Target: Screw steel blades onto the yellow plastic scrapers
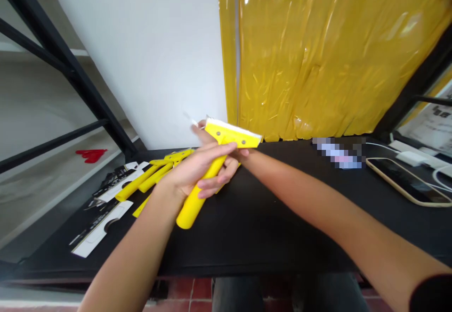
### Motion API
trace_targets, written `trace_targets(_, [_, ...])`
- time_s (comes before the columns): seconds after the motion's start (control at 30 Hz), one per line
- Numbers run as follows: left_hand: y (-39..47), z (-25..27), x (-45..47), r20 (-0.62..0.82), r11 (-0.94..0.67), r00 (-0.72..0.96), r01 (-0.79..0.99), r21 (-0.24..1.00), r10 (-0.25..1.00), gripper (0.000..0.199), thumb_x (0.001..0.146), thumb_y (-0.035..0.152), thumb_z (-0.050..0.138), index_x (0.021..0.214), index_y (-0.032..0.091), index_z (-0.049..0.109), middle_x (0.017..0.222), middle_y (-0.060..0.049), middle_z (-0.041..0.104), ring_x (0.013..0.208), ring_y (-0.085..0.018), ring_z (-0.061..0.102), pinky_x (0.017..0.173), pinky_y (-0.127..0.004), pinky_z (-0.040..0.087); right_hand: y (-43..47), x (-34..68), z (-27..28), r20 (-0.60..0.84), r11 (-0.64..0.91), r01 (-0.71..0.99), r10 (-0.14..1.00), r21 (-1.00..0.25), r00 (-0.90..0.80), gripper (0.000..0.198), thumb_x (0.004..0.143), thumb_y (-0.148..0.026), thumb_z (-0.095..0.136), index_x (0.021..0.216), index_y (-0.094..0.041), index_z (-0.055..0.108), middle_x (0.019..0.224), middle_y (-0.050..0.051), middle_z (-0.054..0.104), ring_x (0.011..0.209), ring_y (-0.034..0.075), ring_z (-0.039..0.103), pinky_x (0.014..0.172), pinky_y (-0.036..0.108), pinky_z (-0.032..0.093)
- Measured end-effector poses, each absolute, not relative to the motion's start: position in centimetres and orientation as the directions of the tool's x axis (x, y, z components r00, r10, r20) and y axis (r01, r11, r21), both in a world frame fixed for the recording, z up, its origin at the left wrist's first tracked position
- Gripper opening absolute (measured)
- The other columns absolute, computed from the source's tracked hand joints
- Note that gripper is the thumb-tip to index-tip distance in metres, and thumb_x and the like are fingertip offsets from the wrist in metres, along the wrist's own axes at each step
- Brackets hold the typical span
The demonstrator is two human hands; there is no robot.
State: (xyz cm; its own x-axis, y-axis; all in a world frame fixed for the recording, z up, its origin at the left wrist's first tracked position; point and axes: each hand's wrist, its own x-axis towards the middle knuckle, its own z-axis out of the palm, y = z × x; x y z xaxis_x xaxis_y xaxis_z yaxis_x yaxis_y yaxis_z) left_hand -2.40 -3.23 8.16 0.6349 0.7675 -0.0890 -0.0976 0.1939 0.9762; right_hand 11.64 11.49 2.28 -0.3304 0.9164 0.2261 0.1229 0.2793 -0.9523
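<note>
Your left hand (190,166) has its fingers curled round the handle of the yellow scraper (212,168), raised above the black tabletop (275,227); brace it firmly there. Your right hand (205,136) reaches behind the scraper's head, blurred, so I can't tell whether its fingers grip anything. Work slowly, fingertips clear of the pale edge.

Glossy film, matt tabletop (275,236)
The yellow scraper (231,137) looks like smooth plastic with metallic screws (243,142); wrinkled yellow sheeting (318,67) shines like plastic; the white-and-black sleeves (86,246) look like card.
</note>
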Motion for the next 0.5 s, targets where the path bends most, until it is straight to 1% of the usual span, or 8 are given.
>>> trace_targets(0.1, [-2.5, 5.6, 0.0, -0.184, 0.261, 0.579, -0.051, 0.964, 0.794, 0.035, 0.096, 0.047, 0.051, 0.11, 0.017, 0.061, 0.056, 0.005, 0.052, 0.028, -0.004, 0.027, 0.026, -0.016, 0.03, 11.8, 16.9, 3.4, 0.232, 0.269, 0.096, 0.93, -0.958, -0.284, 0.026, 0.092, -0.042, 0.061, 0.105, -0.02, 0.062, 0.065, -0.001, 0.053, 0.048, 0.009, 0.041, 0.041, 0.02, 0.031])
trace_targets(0.2, [-1.9, 2.7, 2.1, -0.289, 0.315, 0.5, 0.035, 0.948, 0.816, 0.032, 0.096, 0.045, 0.052, 0.112, 0.018, 0.058, 0.063, 0.003, 0.058, 0.032, -0.006, 0.035, 0.029, -0.018, 0.036, 10.3, 22.4, 2.7, 0.212, 0.24, 0.084, 0.943, -0.967, -0.258, 0.026, 0.096, -0.042, 0.054, 0.104, -0.019, 0.061, 0.066, -0.003, 0.048, 0.045, 0.007, 0.032, 0.039, 0.019, 0.023])
trace_targets(0.27, [-1.7, 1.1, 3.3, -0.344, 0.322, 0.431, 0.126, 0.938, 0.834, 0.029, 0.095, 0.041, 0.055, 0.111, 0.017, 0.057, 0.07, 0.0, 0.062, 0.036, -0.009, 0.046, 0.031, -0.021, 0.041, 8.9, 25.2, 1.2, 0.139, 0.18, 0.097, 0.933, -0.979, -0.332, 0.032, 0.095, -0.048, 0.054, 0.111, -0.021, 0.061, 0.063, -0.006, 0.043, 0.042, 0.006, 0.024, 0.038, 0.019, 0.013])
trace_targets(0.3, [-1.6, 0.5, 4.0, -0.364, 0.326, 0.422, 0.163, 0.931, 0.83, 0.027, 0.095, 0.04, 0.056, 0.109, 0.017, 0.057, 0.075, -0.002, 0.064, 0.039, -0.011, 0.051, 0.031, -0.023, 0.043, 8.2, 26.2, 0.3, 0.115, 0.161, 0.106, 0.93, -0.981, -0.349, 0.034, 0.094, -0.052, 0.054, 0.11, -0.022, 0.06, 0.061, -0.008, 0.039, 0.042, 0.006, 0.022, 0.038, 0.019, 0.012])
trace_targets(0.33, [-1.5, -0.1, 4.6, -0.374, 0.328, 0.427, 0.181, 0.927, 0.823, 0.026, 0.094, 0.038, 0.056, 0.108, 0.016, 0.058, 0.079, -0.003, 0.065, 0.042, -0.012, 0.055, 0.032, -0.024, 0.044, 7.7, 26.9, -0.4, 0.116, 0.162, 0.114, 0.935, -0.98, -0.336, 0.035, 0.094, -0.054, 0.054, 0.108, -0.022, 0.06, 0.06, -0.009, 0.037, 0.042, 0.006, 0.021, 0.039, 0.019, 0.012])
trace_targets(0.37, [-1.2, -0.6, 5.2, -0.377, 0.332, 0.432, 0.178, 0.926, 0.82, 0.026, 0.094, 0.037, 0.057, 0.107, 0.015, 0.058, 0.082, -0.004, 0.066, 0.044, -0.013, 0.058, 0.033, -0.024, 0.046, 7.3, 27.3, -1.0, 0.135, 0.177, 0.13, 0.95, -0.976, -0.281, 0.034, 0.093, -0.054, 0.054, 0.103, -0.022, 0.059, 0.059, -0.009, 0.037, 0.042, 0.006, 0.022, 0.038, 0.019, 0.013])
trace_targets(0.43, [-0.3, -1.3, 6.3, -0.351, 0.336, 0.42, 0.11, 0.935, 0.837, 0.023, 0.095, 0.034, 0.056, 0.103, 0.013, 0.06, 0.084, -0.005, 0.065, 0.05, -0.013, 0.061, 0.038, -0.026, 0.05, 6.9, 27.3, -1.6, 0.173, 0.2, 0.142, 0.968, -0.969, -0.18, 0.032, 0.093, -0.053, 0.054, 0.095, -0.021, 0.056, 0.059, -0.008, 0.04, 0.042, 0.006, 0.026, 0.038, 0.019, 0.016])
trace_targets(0.5, [0.7, -1.9, 7.0, -0.304, 0.312, 0.406, 0.047, 0.949, 0.862, 0.02, 0.095, 0.031, 0.055, 0.1, 0.013, 0.06, 0.084, -0.005, 0.066, 0.051, -0.013, 0.062, 0.041, -0.026, 0.051, 6.7, 26.9, -1.5, 0.197, 0.214, 0.124, 0.971, -0.969, -0.138, 0.029, 0.091, -0.051, 0.057, 0.092, -0.023, 0.051, 0.06, -0.008, 0.043, 0.043, 0.006, 0.028, 0.039, 0.018, 0.019])
